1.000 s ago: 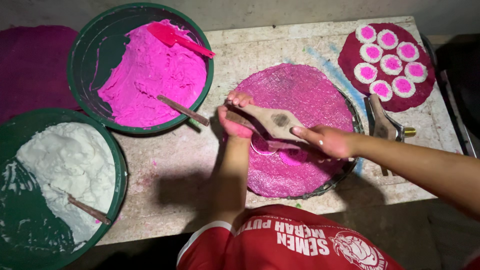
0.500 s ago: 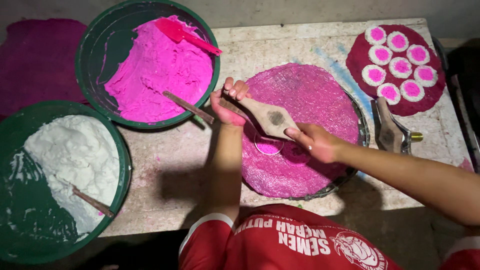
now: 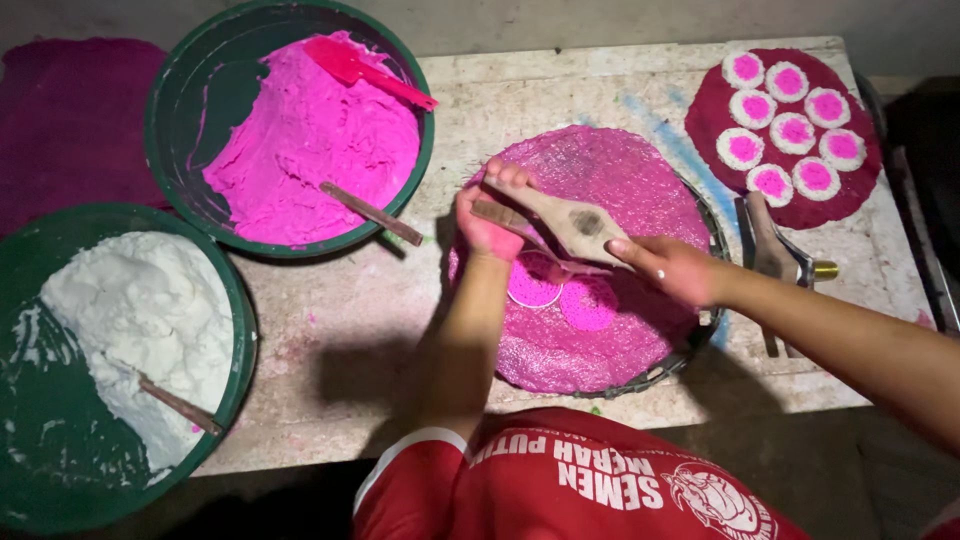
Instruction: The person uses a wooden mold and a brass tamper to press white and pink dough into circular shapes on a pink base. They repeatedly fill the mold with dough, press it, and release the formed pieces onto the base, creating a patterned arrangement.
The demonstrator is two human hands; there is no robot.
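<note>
My left hand (image 3: 492, 215) grips the handle end of a flat wooden paddle-shaped mold (image 3: 565, 220) and my right hand (image 3: 668, 268) holds its other end. The mold hangs tilted over a round tray covered in pink cloth (image 3: 600, 330). Two small round pink cakes (image 3: 560, 292) lie on the cloth just beneath the mold. Both my hands are stained pink.
A green basin of bright pink dough (image 3: 300, 140) with a red spatula (image 3: 365, 68) and a wooden stick (image 3: 372, 213) stands at the back left. A green basin of white dough (image 3: 130, 320) sits at the front left. Several white-rimmed pink cakes (image 3: 790, 135) rest on a dark red mat. A metal tool (image 3: 775, 255) lies to the right.
The mold has been lifted and shifted slightly left. A second pink cake now lies on the cloth beside the first.
</note>
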